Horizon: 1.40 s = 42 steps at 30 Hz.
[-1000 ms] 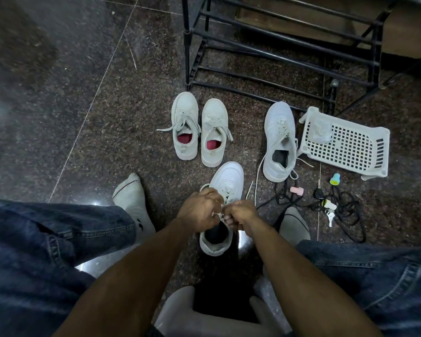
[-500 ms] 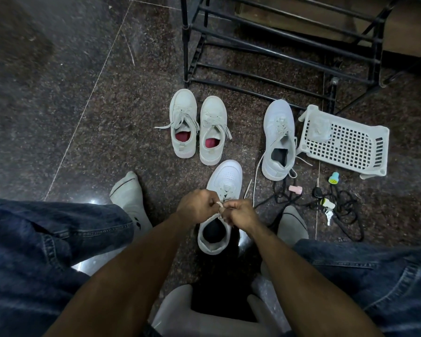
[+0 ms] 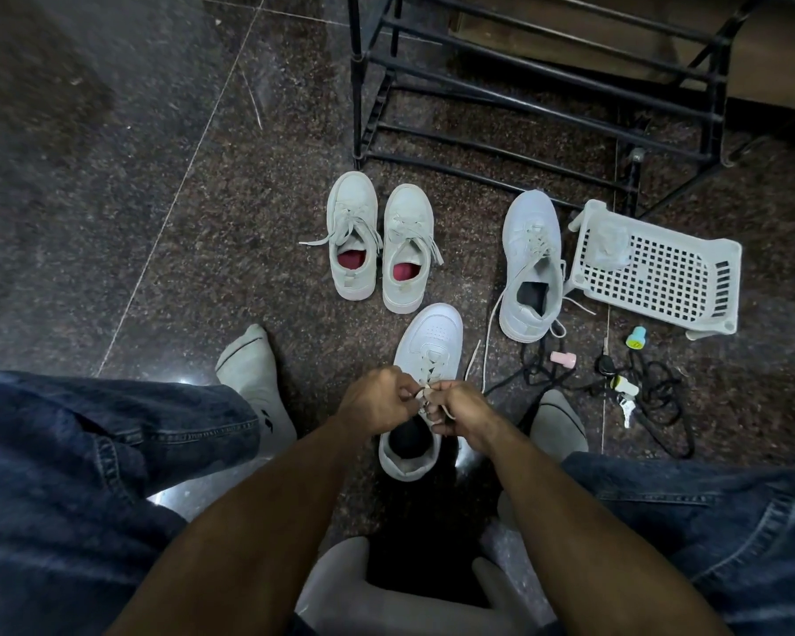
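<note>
A white sneaker (image 3: 432,335) stands on the dark floor between my socked feet, toe pointing away from me. My left hand (image 3: 375,401) and my right hand (image 3: 462,408) meet over its tongue, and each pinches a part of the white shoelace (image 3: 425,393). One loose lace end (image 3: 473,362) trails to the right of the shoe. The hands hide the upper eyelets. The matching white sneaker (image 3: 531,250) lies further right with its laces undone.
A pair of grey-white sneakers with red insoles (image 3: 379,241) stands ahead. A black metal shoe rack (image 3: 538,84) is behind them. A white plastic basket (image 3: 657,273) lies at the right, with black cords, keys and small coloured items (image 3: 634,383) on the floor beside it.
Both hands stay on the lace at the sneaker's tongue. They have shifted slightly and a small loop of lace now shows between the fingers.
</note>
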Each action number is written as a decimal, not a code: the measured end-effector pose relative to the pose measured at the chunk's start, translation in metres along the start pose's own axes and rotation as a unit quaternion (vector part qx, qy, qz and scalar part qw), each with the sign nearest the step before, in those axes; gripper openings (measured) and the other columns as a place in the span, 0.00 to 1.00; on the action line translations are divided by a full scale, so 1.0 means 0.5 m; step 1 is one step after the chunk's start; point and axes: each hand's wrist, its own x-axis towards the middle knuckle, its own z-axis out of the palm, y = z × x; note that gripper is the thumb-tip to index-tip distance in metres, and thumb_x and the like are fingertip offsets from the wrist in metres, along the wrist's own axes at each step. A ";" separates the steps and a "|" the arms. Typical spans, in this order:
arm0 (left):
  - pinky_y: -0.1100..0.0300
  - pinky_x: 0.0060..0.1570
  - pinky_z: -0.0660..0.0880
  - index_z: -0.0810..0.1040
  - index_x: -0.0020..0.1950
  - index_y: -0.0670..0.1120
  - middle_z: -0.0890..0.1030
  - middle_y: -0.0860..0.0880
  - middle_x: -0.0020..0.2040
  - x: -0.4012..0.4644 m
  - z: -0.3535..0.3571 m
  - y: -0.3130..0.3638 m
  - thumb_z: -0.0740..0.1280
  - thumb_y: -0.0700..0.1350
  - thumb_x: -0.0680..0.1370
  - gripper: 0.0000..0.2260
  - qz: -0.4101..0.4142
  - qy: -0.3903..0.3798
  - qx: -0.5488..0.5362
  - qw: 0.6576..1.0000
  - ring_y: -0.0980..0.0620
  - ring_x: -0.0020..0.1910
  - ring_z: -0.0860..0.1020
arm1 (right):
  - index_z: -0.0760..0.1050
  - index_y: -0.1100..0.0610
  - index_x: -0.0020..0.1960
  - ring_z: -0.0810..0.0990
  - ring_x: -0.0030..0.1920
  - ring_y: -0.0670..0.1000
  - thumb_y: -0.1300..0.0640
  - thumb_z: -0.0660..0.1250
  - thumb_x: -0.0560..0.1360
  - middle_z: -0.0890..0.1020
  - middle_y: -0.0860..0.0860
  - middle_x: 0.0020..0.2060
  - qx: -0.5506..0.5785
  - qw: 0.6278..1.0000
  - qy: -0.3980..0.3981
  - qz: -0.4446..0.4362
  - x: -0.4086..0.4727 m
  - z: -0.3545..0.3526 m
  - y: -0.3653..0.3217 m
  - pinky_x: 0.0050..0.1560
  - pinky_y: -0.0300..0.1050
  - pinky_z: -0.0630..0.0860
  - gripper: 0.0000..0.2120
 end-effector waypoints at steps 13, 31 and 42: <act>0.59 0.29 0.77 0.76 0.44 0.44 0.77 0.45 0.35 0.019 -0.047 0.027 0.64 0.46 0.77 0.06 -0.126 -0.157 -0.106 0.974 0.48 0.29 0.81 | 0.80 0.61 0.43 0.78 0.25 0.42 0.72 0.69 0.73 0.81 0.49 0.29 -0.087 0.993 0.026 -0.072 -0.010 -0.012 -0.009 0.28 0.35 0.73 0.07; 0.54 0.52 0.75 0.75 0.57 0.47 0.78 0.45 0.55 0.037 0.003 -0.036 0.69 0.53 0.71 0.17 -0.159 -0.076 -0.001 0.984 0.46 0.53 0.78 | 0.78 0.50 0.57 0.79 0.58 0.58 0.53 0.64 0.71 0.81 0.53 0.57 -0.563 0.809 0.159 -0.055 -0.044 -0.034 -0.006 0.57 0.50 0.76 0.15; 0.57 0.51 0.75 0.81 0.54 0.48 0.82 0.46 0.56 -0.005 0.048 -0.035 0.66 0.46 0.72 0.12 -0.098 -0.068 -0.012 0.993 0.45 0.56 0.80 | 0.76 0.54 0.58 0.80 0.57 0.60 0.57 0.64 0.70 0.82 0.56 0.56 -0.487 0.849 0.191 -0.075 -0.039 0.034 0.046 0.55 0.49 0.76 0.16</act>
